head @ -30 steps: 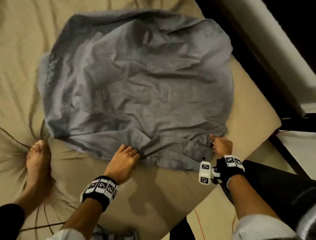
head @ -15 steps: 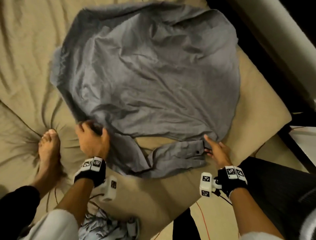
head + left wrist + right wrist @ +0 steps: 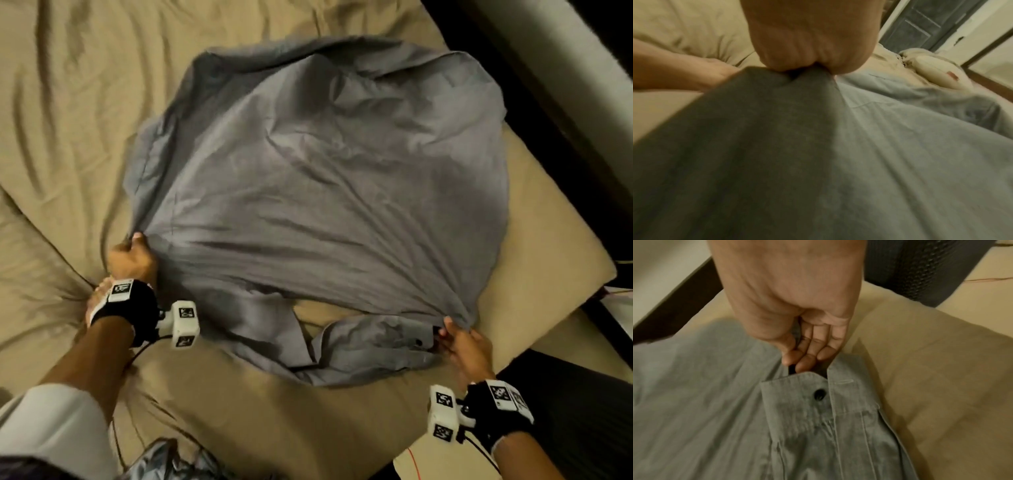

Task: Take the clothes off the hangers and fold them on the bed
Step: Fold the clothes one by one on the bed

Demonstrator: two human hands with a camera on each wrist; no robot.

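Observation:
A grey button shirt (image 3: 325, 178) lies spread over the tan bed (image 3: 68, 102), back side up. My left hand (image 3: 132, 255) grips the shirt's near left corner in a fist; the left wrist view shows the cloth (image 3: 777, 129) bunched inside my left hand (image 3: 799, 68). My right hand (image 3: 457, 339) pinches the near right corner, next to a sleeve cuff (image 3: 404, 334) with a dark button (image 3: 819, 394). In the right wrist view the right hand (image 3: 797, 360) pinches fabric (image 3: 694, 386) between thumb and fingers. The cloth between both hands is pulled taut.
A bare foot (image 3: 97, 298) presses into the bed just behind my left wrist. More pale cloth (image 3: 171, 459) lies at the bottom edge. The bed's corner (image 3: 565, 274) ends at the right beside a dark gap and a pale wall (image 3: 548, 68). A pillow (image 3: 937, 71) lies further up.
My left hand moved left along the shirt's near edge and took hold of its left corner. The right hand closed on the right corner, and the shirt is now stretched flatter.

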